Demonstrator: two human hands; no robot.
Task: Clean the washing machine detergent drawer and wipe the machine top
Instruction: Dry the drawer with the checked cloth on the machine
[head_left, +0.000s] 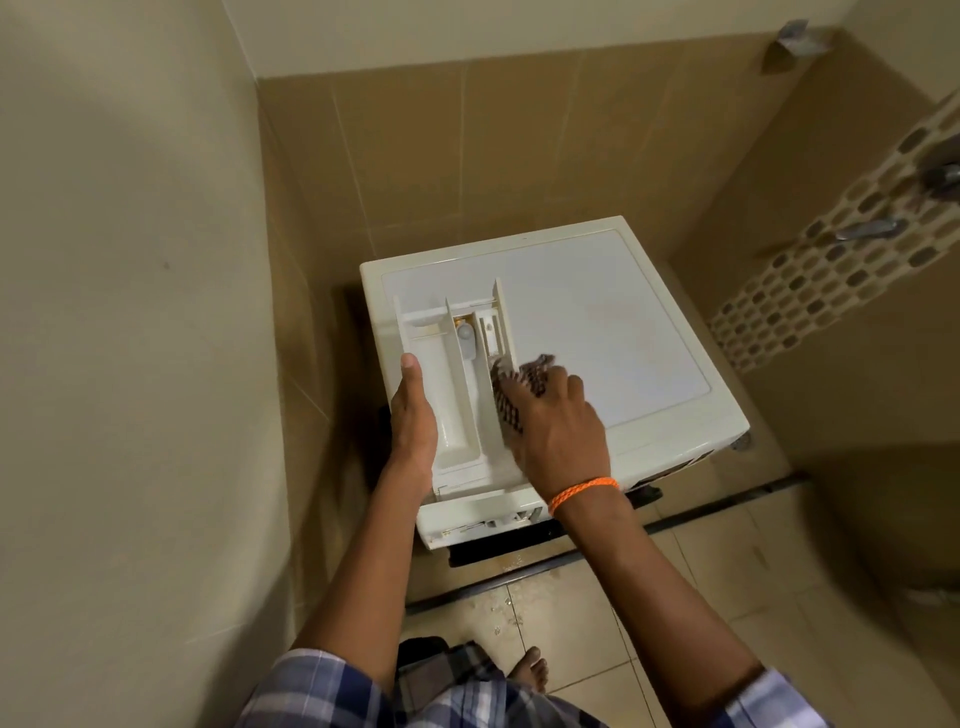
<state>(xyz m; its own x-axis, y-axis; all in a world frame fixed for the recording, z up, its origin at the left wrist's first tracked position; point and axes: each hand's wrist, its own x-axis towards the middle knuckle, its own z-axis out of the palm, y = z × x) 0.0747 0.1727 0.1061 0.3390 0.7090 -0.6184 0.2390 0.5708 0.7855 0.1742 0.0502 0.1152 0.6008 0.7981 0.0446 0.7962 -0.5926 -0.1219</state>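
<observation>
A white detergent drawer, taken out of the machine, lies on the left front part of the washing machine top. Its compartments face up, with a grey insert near the far end. My left hand grips the drawer's left side wall, thumb along its edge. My right hand holds a dark patterned cloth and presses it against the drawer's right wall. An orange band circles my right wrist.
The machine stands in a tiled corner, walls close on the left and behind. Metal taps stick out of the right wall. The tiled floor in front is wet and stained, and my bare foot stands there.
</observation>
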